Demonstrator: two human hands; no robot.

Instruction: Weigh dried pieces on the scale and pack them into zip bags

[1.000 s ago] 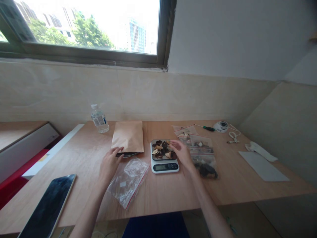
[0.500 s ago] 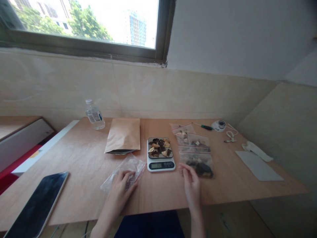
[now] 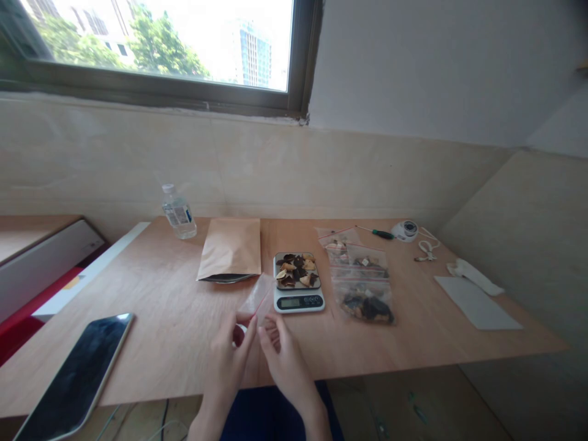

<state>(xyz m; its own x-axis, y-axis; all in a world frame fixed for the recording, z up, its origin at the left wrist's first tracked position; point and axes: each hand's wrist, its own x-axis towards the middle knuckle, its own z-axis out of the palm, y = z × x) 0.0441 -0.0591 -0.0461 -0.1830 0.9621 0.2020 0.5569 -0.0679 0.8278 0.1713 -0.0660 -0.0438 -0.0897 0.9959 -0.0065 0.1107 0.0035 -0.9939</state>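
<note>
Head view: two bare hands are working over the near middle of a table. The left hand is pinching a clear bag narrowly between thumb and forefinger. The right hand is curling its fingers at the bag's right edge; whether these are gripping the film, one cannot tell. The clear bag is standing out beyond the fingertips, just left of a scale, while the hands are hiding much of its near part. A small red-and-white patch is showing through the left hand's finger loop, its nature remaining unclear.

Dried pieces are covering most of the scale's pan; the figures on its display are too small to be read. Far left, a pouch is lying with its near end gaping, the dark interior revealing nothing of its contents. A bottle is standing beyond it. Near left, a phone is running off the lower edge. To the right, filled bags are overlapping, partly concealing one another. Farther right, a screwdriver is lying beside a dome camera, with a sheet nearer.
</note>
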